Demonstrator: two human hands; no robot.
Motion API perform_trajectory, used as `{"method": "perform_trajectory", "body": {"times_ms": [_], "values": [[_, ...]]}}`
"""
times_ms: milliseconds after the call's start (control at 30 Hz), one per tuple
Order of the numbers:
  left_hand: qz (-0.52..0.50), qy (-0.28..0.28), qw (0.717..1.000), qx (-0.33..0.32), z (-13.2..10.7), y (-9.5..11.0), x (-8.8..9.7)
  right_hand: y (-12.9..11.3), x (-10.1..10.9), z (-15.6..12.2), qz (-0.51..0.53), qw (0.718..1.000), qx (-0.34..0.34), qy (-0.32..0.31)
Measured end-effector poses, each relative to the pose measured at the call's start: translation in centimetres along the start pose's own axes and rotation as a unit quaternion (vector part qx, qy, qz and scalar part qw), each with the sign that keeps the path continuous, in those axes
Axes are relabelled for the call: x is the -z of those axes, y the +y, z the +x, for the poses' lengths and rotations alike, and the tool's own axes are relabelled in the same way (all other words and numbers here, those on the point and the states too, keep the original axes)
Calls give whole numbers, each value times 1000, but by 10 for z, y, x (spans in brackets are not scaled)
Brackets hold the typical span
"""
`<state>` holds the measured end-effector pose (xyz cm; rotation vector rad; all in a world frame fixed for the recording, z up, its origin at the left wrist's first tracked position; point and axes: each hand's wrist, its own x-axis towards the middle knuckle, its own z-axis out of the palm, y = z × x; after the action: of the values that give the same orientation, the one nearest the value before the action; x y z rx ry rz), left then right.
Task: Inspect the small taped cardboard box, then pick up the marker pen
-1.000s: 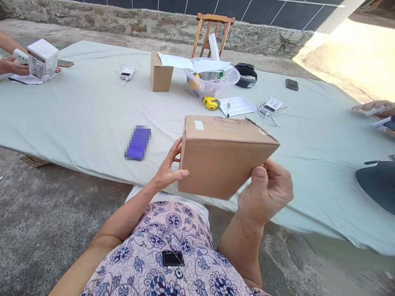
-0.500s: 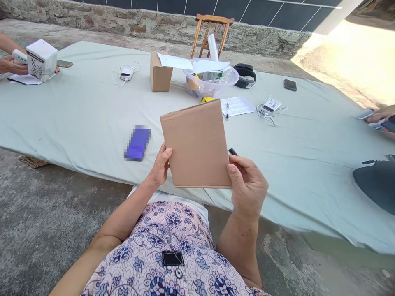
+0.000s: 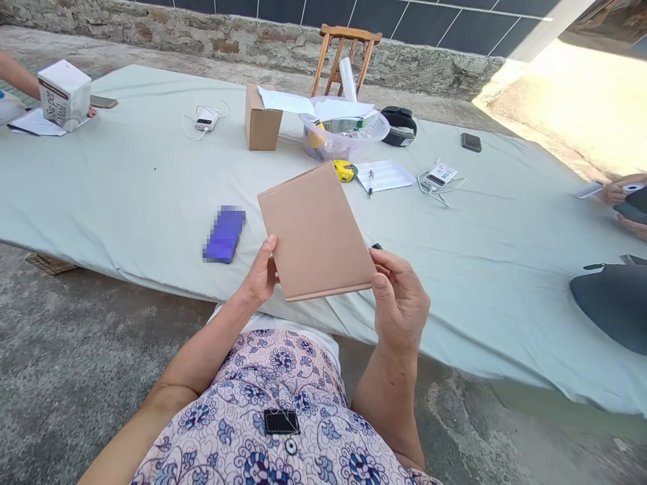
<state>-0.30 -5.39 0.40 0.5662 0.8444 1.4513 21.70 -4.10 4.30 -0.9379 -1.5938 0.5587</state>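
A dark-tiled wall (image 3: 424, 27) on a rough stone base runs behind a brown wooden chair (image 3: 351, 32) and a long bench (image 3: 126, 175) covered in pale green cloth. The plain brown cardboard box (image 3: 318, 232) is held up, tilted, over the bench's near side, one flat face toward the person. The left hand's (image 3: 260, 269) grip closes on its left edge, thumb on the face; the right hand's (image 3: 402, 289) grip pinches its lower right corner between thumb and fingers. A small black object (image 3: 377, 246) shows just above the right fingers; whether it is held, I cannot tell. A flat blue-violet rectangle (image 3: 225, 234), pixelated, lies left of the box. Beyond the box are a yellow tape measure (image 3: 344, 171), a printed white sheet (image 3: 391, 174) with a black pen (image 3: 371, 183) on it, and a translucent plastic basin (image 3: 344, 146) beside an upright brown carton (image 3: 263, 128).
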Motion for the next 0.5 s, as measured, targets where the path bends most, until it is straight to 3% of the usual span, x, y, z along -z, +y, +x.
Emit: {"method": "perform_trajectory", "body": {"times_ms": [100,233,333,500], "values": [[5,20,997,75,-5,-1,-3,4,-1,-1,-27,998,3,50],[25,-78,991,105,-16,4,-13,6,-1,-1,-41,995,4,94],[44,-120,987,95,-20,7,-16,6,-5,-2,-48,995,17,83],[37,-77,994,65,-20,9,-16,4,-16,-3,-144,986,78,31]]}}
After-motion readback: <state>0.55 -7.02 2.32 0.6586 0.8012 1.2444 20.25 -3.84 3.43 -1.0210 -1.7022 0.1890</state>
